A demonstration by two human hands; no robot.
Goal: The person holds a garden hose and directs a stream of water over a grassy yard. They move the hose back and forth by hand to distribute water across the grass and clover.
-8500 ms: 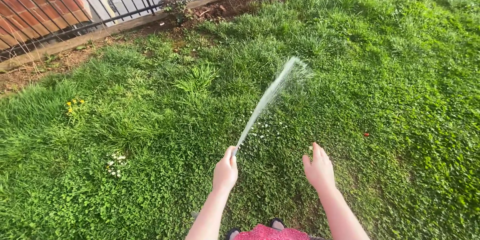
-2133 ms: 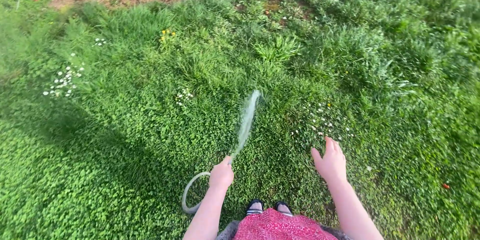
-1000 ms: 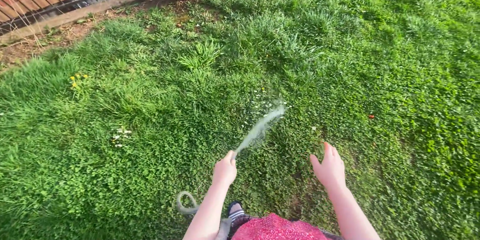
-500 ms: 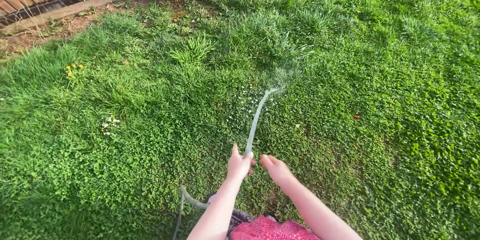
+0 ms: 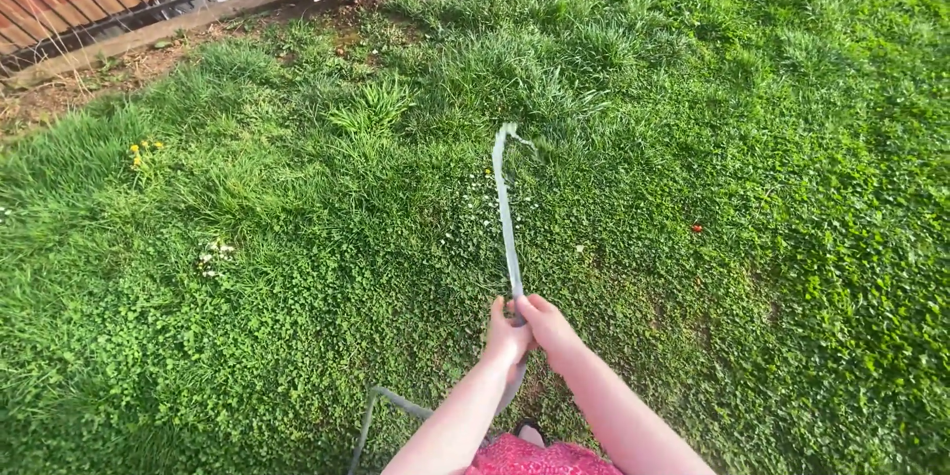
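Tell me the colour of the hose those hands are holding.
The hose is pale grey-green, clearest in the head view, curving below the left hand.

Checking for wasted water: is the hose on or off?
On: a water jet shoots from the hose end between both hands onto the grass.

A thin grey-green hose (image 5: 396, 404) curves through the lower middle of the frame — its end hidden. A narrow water jet (image 5: 506, 218) rises straight toward centre frame.
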